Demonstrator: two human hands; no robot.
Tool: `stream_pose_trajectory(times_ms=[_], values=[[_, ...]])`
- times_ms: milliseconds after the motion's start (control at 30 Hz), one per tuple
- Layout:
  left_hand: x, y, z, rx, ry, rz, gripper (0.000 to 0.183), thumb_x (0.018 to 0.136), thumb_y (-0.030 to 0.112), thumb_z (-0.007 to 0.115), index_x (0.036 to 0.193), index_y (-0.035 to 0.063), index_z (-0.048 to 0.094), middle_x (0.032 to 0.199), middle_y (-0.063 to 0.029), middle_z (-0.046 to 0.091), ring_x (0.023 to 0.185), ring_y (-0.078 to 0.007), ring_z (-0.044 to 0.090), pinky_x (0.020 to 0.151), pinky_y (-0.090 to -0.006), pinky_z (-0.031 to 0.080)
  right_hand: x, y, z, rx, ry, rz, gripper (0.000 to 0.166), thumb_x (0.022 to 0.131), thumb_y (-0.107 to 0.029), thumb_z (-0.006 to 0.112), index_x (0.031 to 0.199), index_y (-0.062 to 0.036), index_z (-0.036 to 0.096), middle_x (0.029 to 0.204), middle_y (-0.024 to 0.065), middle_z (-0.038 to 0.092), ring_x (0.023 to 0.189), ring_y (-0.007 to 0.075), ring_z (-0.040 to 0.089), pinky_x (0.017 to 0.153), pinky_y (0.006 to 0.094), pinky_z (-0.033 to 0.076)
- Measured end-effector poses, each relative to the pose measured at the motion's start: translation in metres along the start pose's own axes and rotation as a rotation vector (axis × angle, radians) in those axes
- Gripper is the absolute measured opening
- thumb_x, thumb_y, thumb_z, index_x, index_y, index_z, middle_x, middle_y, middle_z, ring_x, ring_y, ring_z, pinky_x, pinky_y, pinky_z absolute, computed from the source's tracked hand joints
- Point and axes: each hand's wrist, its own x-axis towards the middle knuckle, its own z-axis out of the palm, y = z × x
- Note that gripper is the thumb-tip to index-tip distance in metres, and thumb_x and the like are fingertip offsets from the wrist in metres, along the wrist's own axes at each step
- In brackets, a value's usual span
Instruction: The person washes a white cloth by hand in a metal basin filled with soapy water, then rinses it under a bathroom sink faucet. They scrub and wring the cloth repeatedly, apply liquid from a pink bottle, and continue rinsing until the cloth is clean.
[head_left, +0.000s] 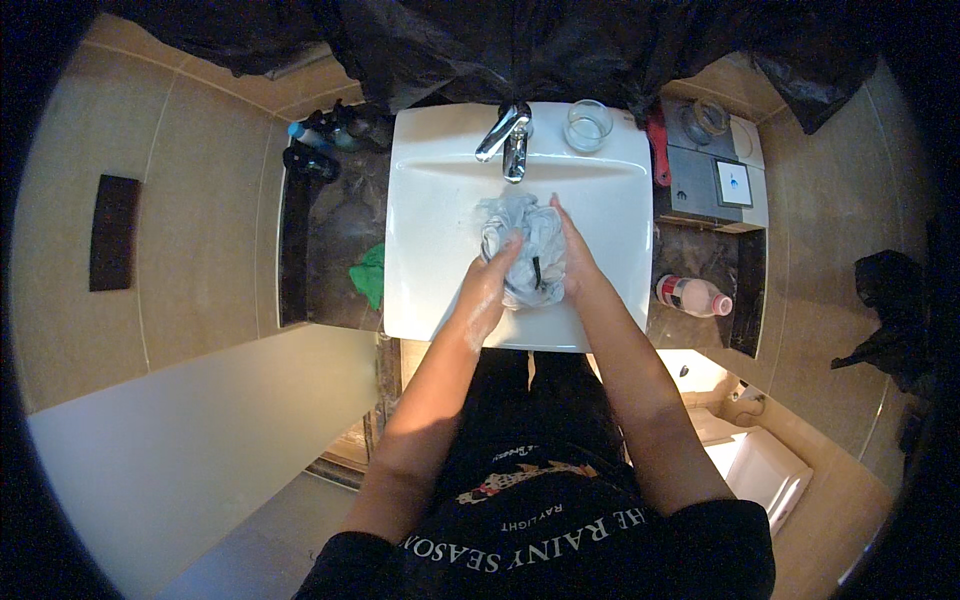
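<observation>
Over the white washbasin (442, 300), both hands press a wet, bunched light-grey cloth (536, 240) between them. My left hand (491, 277) holds its left side, with the thumb lying across the top and suds on the wrist. On the right side, my right hand (574, 247) lies against the cloth with its fingers pointing towards the tap. A short dark strip shows on the cloth's surface. Just beyond the cloth is the chrome tap (514, 150), its lever turned to the left; whether water runs from it, I cannot tell.
A clear glass (588, 126) stands on the basin's back right ledge. On the dark counter to the right are a red-handled object (658, 146), a grey box (694, 184) and a lying plastic bottle (694, 295). Left are a green cloth (369, 276) and several dark bottles (337, 131).
</observation>
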Motion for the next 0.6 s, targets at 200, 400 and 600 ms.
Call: stream_pose_trajectory(times_ms=[200, 400, 600], values=[[0.024, -0.008, -0.03, -0.094, 0.078, -0.05, 0.05, 0.094, 0.047, 0.056, 0.124, 0.0077, 0.051, 0.115, -0.0113, 0.056, 0.093, -0.0213, 0.059, 0.078, -0.033, 0.053, -0.012, 0.041, 0.015, -1.707, 0.315, -0.972, 0.041, 0.078, -0.032, 0.073, 0.109, -0.008, 0.063, 0.119, 0.0187, 0.057, 0.113, 0.0359, 0.052, 0.1, 0.0431, 0.04], [0.077, -0.061, -0.108, -0.594, -0.485, -0.295, 0.035, 0.096, 0.039, 0.053, 0.107, 0.0062, 0.059, 0.098, -0.0098, 0.063, 0.086, -0.0186, 0.063, 0.074, -0.0367, 0.054, -0.045, 0.08, 0.058, -1.98, 0.082, -0.996, 0.035, 0.073, -0.031, 0.073, 0.1, -0.0103, 0.064, 0.105, 0.0129, 0.06, 0.103, 0.0314, 0.057, 0.088, 0.0452, 0.047], [0.054, -0.042, -0.052, -0.523, -0.1, -0.073, 0.034, 0.099, 0.034, 0.048, 0.107, 0.0035, 0.059, 0.099, -0.0124, 0.064, 0.088, -0.0253, 0.064, 0.08, -0.0381, 0.054, -0.013, 0.047, 0.037, -1.829, 0.537, -1.046, 0.031, 0.073, -0.027, 0.07, 0.098, -0.0101, 0.064, 0.103, 0.0114, 0.06, 0.099, 0.0325, 0.057, 0.081, 0.0446, 0.05]])
